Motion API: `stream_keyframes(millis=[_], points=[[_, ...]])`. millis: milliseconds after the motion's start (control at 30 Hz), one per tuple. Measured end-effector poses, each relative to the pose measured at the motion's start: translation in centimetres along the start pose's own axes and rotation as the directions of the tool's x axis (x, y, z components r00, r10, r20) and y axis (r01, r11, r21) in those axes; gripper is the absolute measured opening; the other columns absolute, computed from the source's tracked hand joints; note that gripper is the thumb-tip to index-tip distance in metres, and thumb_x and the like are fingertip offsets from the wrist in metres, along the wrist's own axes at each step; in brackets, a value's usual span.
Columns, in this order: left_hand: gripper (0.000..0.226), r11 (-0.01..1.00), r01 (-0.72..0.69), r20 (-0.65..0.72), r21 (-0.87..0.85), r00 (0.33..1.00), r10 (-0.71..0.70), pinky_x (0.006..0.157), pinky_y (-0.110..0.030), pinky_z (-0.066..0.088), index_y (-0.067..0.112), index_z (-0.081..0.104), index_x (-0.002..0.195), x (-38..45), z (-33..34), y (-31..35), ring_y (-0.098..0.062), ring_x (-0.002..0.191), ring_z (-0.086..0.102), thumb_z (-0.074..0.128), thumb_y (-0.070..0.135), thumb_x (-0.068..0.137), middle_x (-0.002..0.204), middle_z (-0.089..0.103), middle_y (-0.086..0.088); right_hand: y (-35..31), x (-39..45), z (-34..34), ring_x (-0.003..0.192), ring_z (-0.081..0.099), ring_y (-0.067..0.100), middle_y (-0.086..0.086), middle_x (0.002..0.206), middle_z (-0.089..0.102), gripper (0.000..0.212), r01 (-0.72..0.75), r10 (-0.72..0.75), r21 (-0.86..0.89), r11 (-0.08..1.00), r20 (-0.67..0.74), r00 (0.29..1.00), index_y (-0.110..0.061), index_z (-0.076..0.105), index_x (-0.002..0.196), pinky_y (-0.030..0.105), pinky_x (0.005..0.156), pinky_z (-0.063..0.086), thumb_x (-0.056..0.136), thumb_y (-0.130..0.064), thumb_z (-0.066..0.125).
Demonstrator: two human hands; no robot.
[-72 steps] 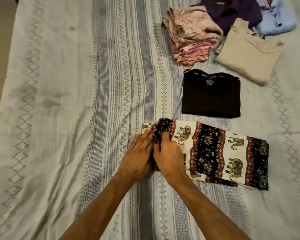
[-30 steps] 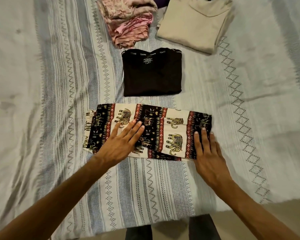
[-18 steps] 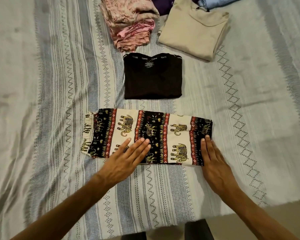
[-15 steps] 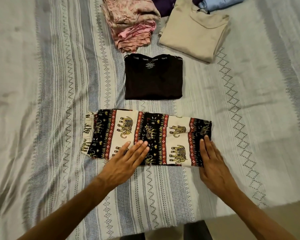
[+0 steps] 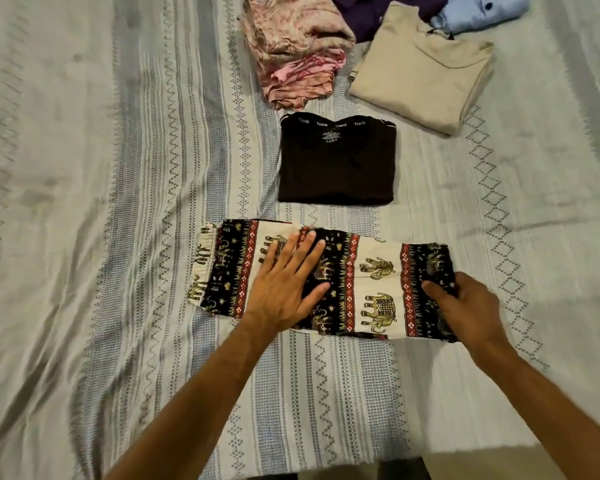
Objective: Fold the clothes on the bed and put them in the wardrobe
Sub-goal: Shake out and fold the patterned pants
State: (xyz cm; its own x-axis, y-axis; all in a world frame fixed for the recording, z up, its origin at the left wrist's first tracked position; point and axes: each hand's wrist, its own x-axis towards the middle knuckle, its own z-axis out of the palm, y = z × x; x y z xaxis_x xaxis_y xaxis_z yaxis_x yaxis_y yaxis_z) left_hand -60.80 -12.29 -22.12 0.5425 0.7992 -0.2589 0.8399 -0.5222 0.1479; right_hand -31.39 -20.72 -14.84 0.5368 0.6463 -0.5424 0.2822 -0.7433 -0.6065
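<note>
Five garments lie folded at the bed's far side; elephant-print trousers, near its front edge, are mid-fold. Left hand presses flat on them; right hand grips their right end. No wardrobe is visible; purple shirt is cut off.

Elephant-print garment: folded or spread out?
Folded into a long strip; left hand presses it flat, right hand grips its right end.
</note>
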Motion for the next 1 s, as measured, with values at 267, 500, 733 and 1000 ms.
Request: stream_keyframes(millis=[267,500,733,1000], points=[[0.077,0.995,0.1,-0.071,0.017,0.993,-0.098,0.13,-0.053,0.004,0.027,0.006,0.167,-4.0,-0.2,-6.8,-0.021,0.161,-0.007,0.025,0.069,0.105,0.175,-0.001,0.002,-13.2,-9.7,5.2,0.065,0.064,-0.008,-0.008,0.077,0.066,0.014,0.328,-0.325,-0.082,0.941,0.049,0.945,-0.019,0.058,0.107,0.006,0.049,0.045,0.097,-0.018,0.068],[0.084,0.994,0.101,-0.081,-0.048,0.991,-0.105,0.128,-0.053,0.005,0.015,0.017,0.166,-6.1,-0.1,-11.2,-0.027,0.161,-0.005,0.031,0.057,0.095,0.174,0.0,-0.007,-17.4,-11.8,22.3,0.088,0.071,0.029,0.009,0.1,0.07,0.048,0.448,-0.366,-0.417,0.791,0.265,0.892,-0.015,0.038,0.136,0.039,0.073,0.059,0.099,-0.031,0.063],[0.077,0.767,0.098,-0.145,-0.634,0.959,-0.243,0.126,-0.037,0.024,0.017,0.022,0.165,-8.5,-0.1,-15.8,-0.018,0.154,0.027,0.057,0.039,0.1,0.167,0.03,-0.003,-18.2,-11.8,29.7,0.089,0.072,0.031,0.013,0.105,0.069,0.05,0.424,-0.383,-0.407,0.809,0.182,0.906,-0.009,0.036,0.142,0.041,0.073,0.06,0.1,-0.023,0.06],[0.058,0.144,0.496,0.395,-0.857,0.809,-0.434,0.088,-0.034,0.051,0.037,0.063,0.124,-6.7,-4.6,-16.5,-0.015,0.106,0.068,0.046,0.081,0.091,0.112,0.072,0.01,-16.5,-12.2,28.5,0.09,0.066,0.005,-0.007,0.105,0.066,0.016,0.487,-0.492,0.095,0.868,0.036,0.87,-0.024,0.057,0.12,0.016,0.073,0.053,0.108,-0.033,0.05]])
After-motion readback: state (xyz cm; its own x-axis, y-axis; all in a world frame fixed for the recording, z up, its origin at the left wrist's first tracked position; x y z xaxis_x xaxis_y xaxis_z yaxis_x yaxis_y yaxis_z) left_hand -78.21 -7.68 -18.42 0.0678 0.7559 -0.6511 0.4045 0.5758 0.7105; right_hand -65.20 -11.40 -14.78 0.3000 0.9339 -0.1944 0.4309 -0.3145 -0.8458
